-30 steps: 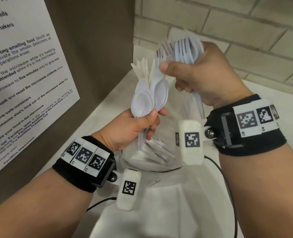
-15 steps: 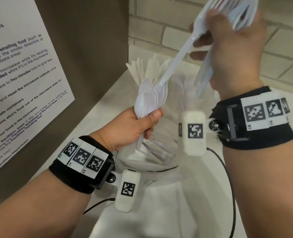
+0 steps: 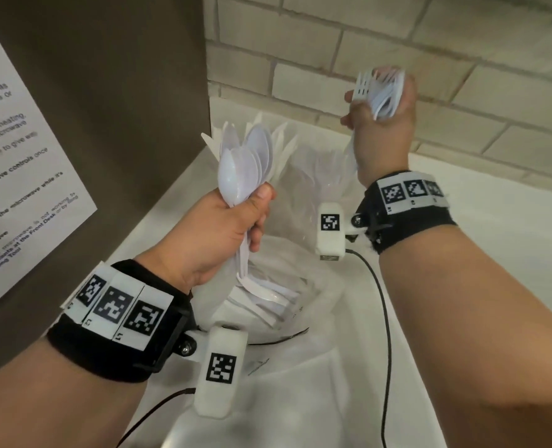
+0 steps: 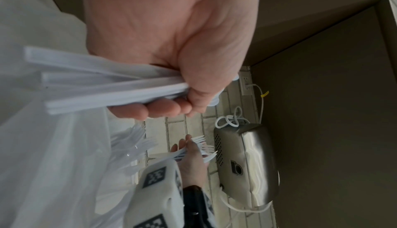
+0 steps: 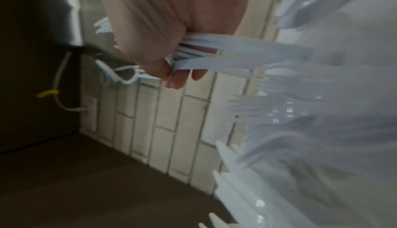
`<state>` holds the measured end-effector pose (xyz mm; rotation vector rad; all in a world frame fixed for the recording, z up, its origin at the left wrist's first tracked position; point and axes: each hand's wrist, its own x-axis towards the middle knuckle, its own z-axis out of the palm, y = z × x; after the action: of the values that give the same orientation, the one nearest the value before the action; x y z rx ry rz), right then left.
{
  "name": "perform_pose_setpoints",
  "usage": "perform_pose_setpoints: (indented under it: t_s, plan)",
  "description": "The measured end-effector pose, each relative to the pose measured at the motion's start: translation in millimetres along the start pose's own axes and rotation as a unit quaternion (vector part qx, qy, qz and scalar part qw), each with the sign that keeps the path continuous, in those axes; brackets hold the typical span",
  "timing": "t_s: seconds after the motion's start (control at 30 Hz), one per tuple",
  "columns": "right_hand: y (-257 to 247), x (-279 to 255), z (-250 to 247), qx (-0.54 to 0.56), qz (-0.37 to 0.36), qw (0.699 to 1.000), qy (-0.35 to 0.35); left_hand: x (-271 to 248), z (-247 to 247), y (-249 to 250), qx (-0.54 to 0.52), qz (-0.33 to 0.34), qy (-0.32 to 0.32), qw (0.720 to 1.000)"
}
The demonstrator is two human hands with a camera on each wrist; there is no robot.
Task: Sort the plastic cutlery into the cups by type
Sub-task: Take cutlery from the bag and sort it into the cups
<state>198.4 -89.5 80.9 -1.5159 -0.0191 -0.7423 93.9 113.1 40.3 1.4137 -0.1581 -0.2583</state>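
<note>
My left hand grips a bunch of white plastic spoons by their handles, bowls up, above a clear cup with white cutlery lying in it. My right hand is raised near the brick wall. It holds a fistful of white forks, tines up, and their handles stick out below the fist. Between the hands stands a clear cup of forks. Behind the spoons, a cup of knives fans out.
A brown panel with a printed notice closes off the left side. The white counter runs right along the brick wall. A steel appliance with a white cord shows in the left wrist view. Black sensor cables trail over the counter.
My right hand has pulled away from the spoon bunch, up and to the right, taking one more piece with it. My left hand keeps its spoons in nearly the same place.
</note>
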Motion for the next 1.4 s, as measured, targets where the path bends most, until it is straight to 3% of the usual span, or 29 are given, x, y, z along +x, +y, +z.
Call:
perform_pose_setpoints:
  t_s: [0.3, 0.6, 0.77, 0.87, 1.1, 1.27, 1.4]
  plan:
    - [33.4, -4.2, -9.2, -0.007, 0.076, 0.997, 0.022, 3.9, 4.8, -3.4, -0.008, -0.018, 0.008, 1.000]
    - [20.4, 5.7, -0.4, -0.009, 0.036, 0.998, 0.049, 3.2, 5.7, -5.4, -0.001, -0.021, 0.007, 1.000]
    - [41.2, -6.6, -7.7, -0.080, 0.147, 0.986, 0.003, 2.9, 4.8, -7.8, -0.001, -0.025, 0.012, 1.000]
    - [41.7, -7.6, -11.8, -0.060, 0.201, 0.978, -0.012, 3.4, 5.4, -8.5, -0.001, -0.027, 0.013, 1.000]
    - [30.2, -0.3, -14.8, -0.053, 0.166, 0.985, 0.000, 5.1, 4.9, -9.2, -0.003, -0.027, 0.008, 1.000]
    - [34.5, -12.5, -15.4, -0.126, 0.203, 0.968, -0.073, 5.8, 6.0, -11.0, -0.019, -0.028, 0.001, 0.999]
    - [26.7, -14.0, -16.2, -0.125, 0.154, 0.978, -0.063, 4.8, 5.1, -11.5, -0.045, -0.031, -0.021, 0.998]
